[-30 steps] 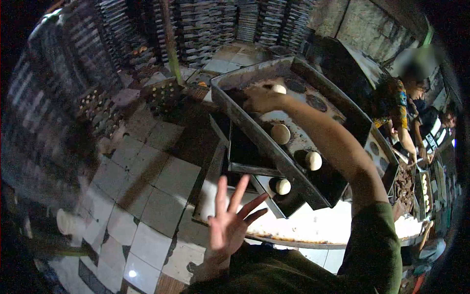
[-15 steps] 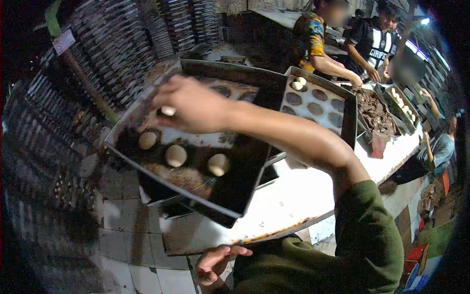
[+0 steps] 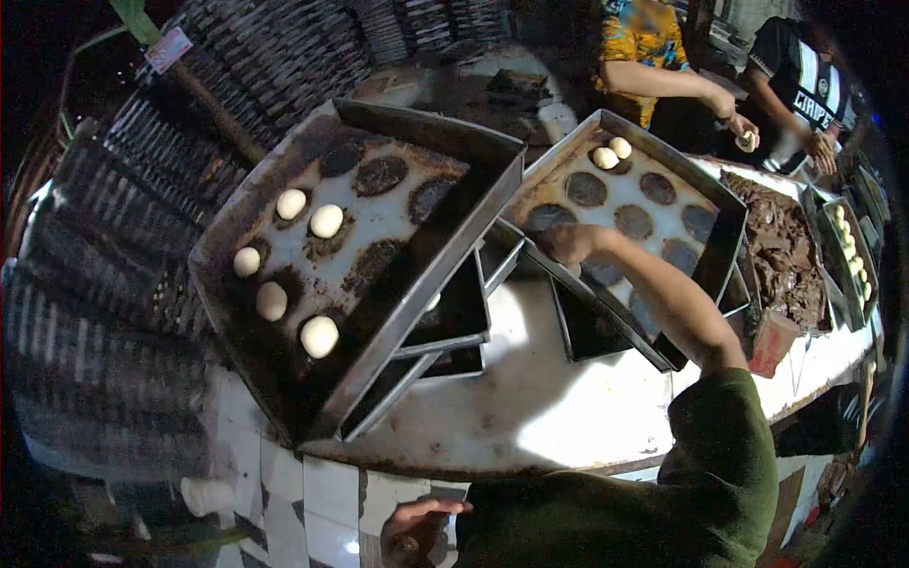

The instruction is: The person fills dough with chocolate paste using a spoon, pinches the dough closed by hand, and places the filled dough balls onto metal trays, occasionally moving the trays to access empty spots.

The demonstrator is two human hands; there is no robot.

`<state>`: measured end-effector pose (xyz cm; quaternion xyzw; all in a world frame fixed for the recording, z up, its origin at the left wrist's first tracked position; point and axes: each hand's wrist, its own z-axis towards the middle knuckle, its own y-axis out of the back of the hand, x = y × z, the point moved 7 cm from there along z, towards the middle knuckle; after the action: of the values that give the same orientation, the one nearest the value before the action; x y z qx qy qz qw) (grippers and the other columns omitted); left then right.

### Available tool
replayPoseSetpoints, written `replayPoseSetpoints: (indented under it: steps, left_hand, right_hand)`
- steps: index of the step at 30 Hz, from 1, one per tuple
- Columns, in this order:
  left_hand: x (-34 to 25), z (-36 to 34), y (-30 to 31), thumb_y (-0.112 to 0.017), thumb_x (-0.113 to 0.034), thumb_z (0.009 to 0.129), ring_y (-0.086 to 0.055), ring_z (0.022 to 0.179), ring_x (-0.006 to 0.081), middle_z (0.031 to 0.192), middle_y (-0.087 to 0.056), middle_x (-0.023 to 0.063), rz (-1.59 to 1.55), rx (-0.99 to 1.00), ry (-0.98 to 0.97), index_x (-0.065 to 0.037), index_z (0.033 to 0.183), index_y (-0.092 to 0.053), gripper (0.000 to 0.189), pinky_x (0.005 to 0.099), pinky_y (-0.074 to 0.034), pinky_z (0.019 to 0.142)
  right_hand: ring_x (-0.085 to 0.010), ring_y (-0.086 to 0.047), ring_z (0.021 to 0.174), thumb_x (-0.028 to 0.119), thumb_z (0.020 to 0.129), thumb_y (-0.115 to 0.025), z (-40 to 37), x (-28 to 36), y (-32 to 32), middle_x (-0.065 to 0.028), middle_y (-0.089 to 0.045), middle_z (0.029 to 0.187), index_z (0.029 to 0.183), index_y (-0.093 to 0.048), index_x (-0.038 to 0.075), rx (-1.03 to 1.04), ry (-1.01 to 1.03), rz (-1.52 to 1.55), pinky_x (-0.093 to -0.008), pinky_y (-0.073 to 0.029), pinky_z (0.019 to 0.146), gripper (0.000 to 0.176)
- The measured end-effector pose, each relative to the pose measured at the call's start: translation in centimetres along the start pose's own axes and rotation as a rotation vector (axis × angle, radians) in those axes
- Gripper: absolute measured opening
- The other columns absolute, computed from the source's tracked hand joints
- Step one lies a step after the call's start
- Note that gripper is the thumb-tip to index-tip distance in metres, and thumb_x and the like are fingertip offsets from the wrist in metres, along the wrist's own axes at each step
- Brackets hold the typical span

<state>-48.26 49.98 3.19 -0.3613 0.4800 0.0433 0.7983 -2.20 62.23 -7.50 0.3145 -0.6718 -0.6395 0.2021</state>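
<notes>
My right hand [image 3: 568, 244] is at the near-left rim of the right metal tray [image 3: 705, 275]; its fingers are hidden, so whether it grips the rim does not show. Two pale dough balls [image 3: 606, 158] sit together in that tray's far corner, among dark round marks. In the larger left tray [image 3: 398, 248], several dough balls lie apart on similar dark spots, one of them a dough ball [image 3: 327, 221] near the middle. Low in the view, by my body, my left hand [image 3: 417, 532] is partly shadowed, its fingers stretched out and holding nothing.
More dark trays [image 3: 464, 317] are stacked under both trays on the white table [image 3: 568, 417]. Farther right are a brown, sticky-looking mass [image 3: 781, 241], a red-brown block [image 3: 775, 346] and a narrow tray of dough balls [image 3: 852, 256]. Two people work beyond; one person's hand [image 3: 746, 134] holds a pale piece.
My right hand has left the left tray, where it held a dough ball, and moved right to the other tray. More dough balls now show in the left tray. The view has shifted.
</notes>
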Motion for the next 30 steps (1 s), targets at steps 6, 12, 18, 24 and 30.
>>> replayPoseSetpoints:
  steps: [6, 12, 18, 24, 30]
  left_hand:
    - [5.5, 0.3, 0.7, -0.05, -0.03, 0.089, -0.04, 0.119, 0.0434, 0.13, -0.036, 0.0306, 0.01, 0.347, 0.072, 0.002, 0.134, -0.026, 0.06, 0.0551, -0.034, 0.096]
    - [6.8, 2.2, -8.7, -0.041, -0.04, 0.092, -0.041, 0.121, 0.0345, 0.133, -0.037, 0.0236, -0.102, -0.02, 0.173, -0.001, 0.135, -0.025, 0.06, 0.047, -0.034, 0.101]
    - [11.0, 0.3, -12.5, -0.039, -0.026, 0.095, -0.053, 0.106, 0.0351, 0.121, -0.049, 0.0221, -0.081, -0.215, 0.355, 0.004, 0.124, -0.038, 0.042, 0.0435, -0.044, 0.092]
    - [20.8, -6.1, -24.2, -0.045, -0.004, 0.083, -0.053, 0.104, 0.0191, 0.113, -0.055, 0.0085, -0.318, -0.359, 0.324, 0.0, 0.115, -0.049, 0.033, 0.0352, -0.04, 0.094]
    - [26.3, -6.7, -28.7, -0.041, -0.002, 0.082, -0.054, 0.105, 0.0248, 0.113, -0.055, 0.0144, -0.188, -0.094, 0.589, 0.005, 0.114, -0.047, 0.034, 0.0389, -0.041, 0.093]
  right_hand:
    - [-0.0221, -0.056, 0.076, 0.011, 0.082, -0.057, -7.5, 4.2, 9.1, -0.0113, -0.062, 0.085, 0.089, -0.059, -0.001, -0.204, -0.682, 0.923, -0.0328, -0.046, 0.07, 0.014]
    - [-0.0163, -0.053, 0.068, -0.005, 0.076, -0.055, -10.3, 17.9, 19.5, -0.0062, -0.056, 0.074, 0.08, -0.054, 0.002, -1.114, -1.007, 0.86, -0.0292, -0.043, 0.064, 0.007]
    - [-0.0271, -0.054, 0.076, 0.01, 0.073, -0.064, -6.1, 42.2, 22.8, -0.0065, -0.052, 0.069, 0.081, -0.053, 0.005, -0.741, -0.325, 0.438, -0.0359, -0.046, 0.067, 0.015]
    - [-0.0249, -0.047, 0.06, 0.023, 0.071, -0.069, -18.3, 43.0, 21.9, -0.0062, -0.048, 0.066, 0.077, -0.057, 0.005, -1.211, -0.741, 0.323, -0.0356, -0.037, 0.052, 0.023]
    - [-0.025, -0.047, 0.064, 0.027, 0.09, -0.043, -28.1, 43.9, 18.0, -0.0091, -0.055, 0.069, 0.085, -0.059, 0.001, -1.333, -1.094, 0.155, -0.0353, -0.038, 0.062, 0.031]
